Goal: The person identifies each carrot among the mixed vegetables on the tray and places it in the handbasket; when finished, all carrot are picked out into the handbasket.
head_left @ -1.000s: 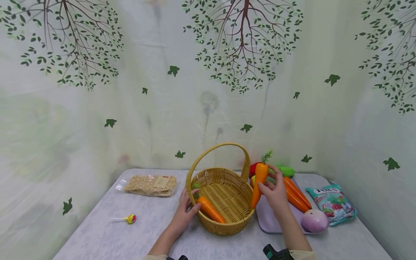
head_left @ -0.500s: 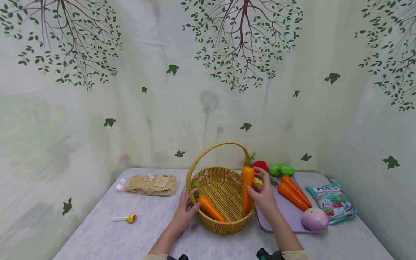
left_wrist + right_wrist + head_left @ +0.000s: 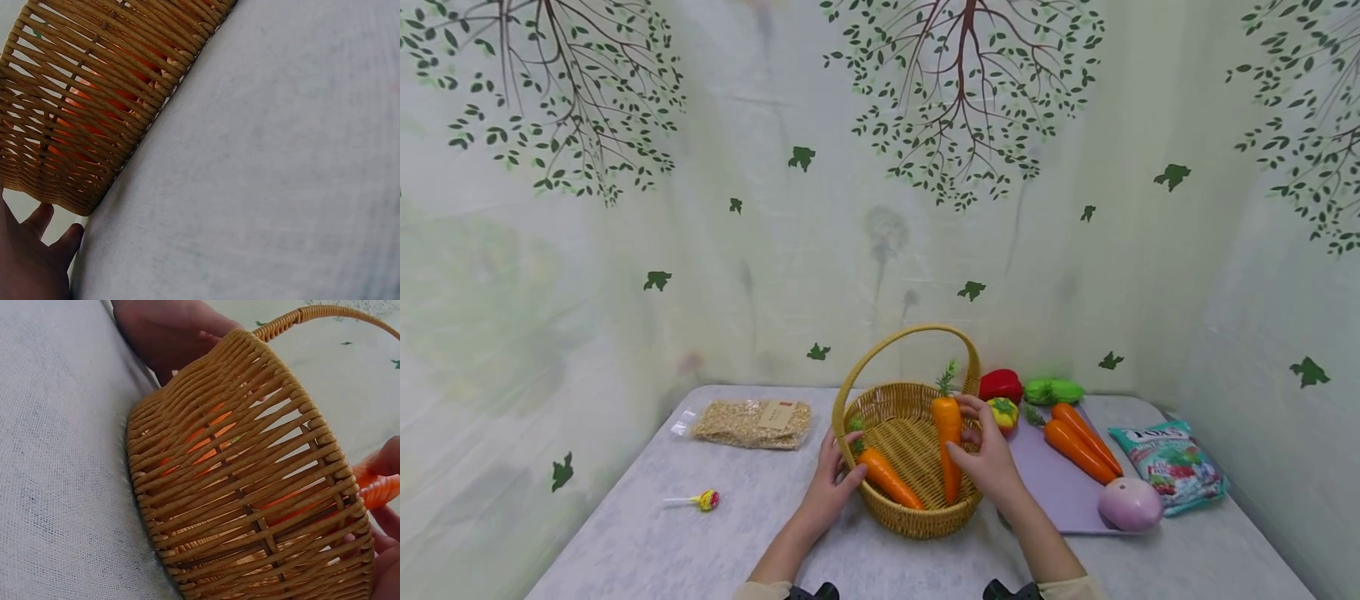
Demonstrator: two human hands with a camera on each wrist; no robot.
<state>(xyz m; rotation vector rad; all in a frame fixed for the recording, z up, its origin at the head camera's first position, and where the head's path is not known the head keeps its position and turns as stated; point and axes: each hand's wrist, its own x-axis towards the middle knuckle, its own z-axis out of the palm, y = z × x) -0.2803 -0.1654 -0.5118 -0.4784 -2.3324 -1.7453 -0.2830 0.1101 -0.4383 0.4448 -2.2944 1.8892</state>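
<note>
One wicker basket (image 3: pixel 913 525) with an arched handle stands on the pale grey surface (image 3: pixel 730 550) in the head view. The left hand (image 3: pixel 829 492) holds its left rim, fingers spread apart there by the handle base. The right hand (image 3: pixel 988 454) pinches an upright carrot (image 3: pixel 948 442), fingers clamped on its right side; leafy top up, lower end inside the basket. Contact of its tip with the basket floor: cannot tell. A second carrot (image 3: pixel 889 477) lies slanted inside, at left front. Right of the basket: lilac tray (image 3: pixel 1048 500), bearing two more carrots (image 3: pixel 1075 450) side by side and a purple onion (image 3: pixel 1130 503) at its near right corner. Towards the back, a red pepper (image 3: pixel 1000 386), a yellow pepper (image 3: pixel 1003 415) and a green gourd (image 3: pixel 1054 391). Teal FOX'S candy bag (image 3: pixel 1168 468) at far right; grain packet (image 3: pixel 737 423) and lollipop (image 3: pixel 706 500) at left.

Left wrist view: fingers apart, against the basket's outer side; orange shows through the weave.

Right wrist view: basket wall fills the middle; fingers on the orange carrot at the right edge, partly cropped.
</note>
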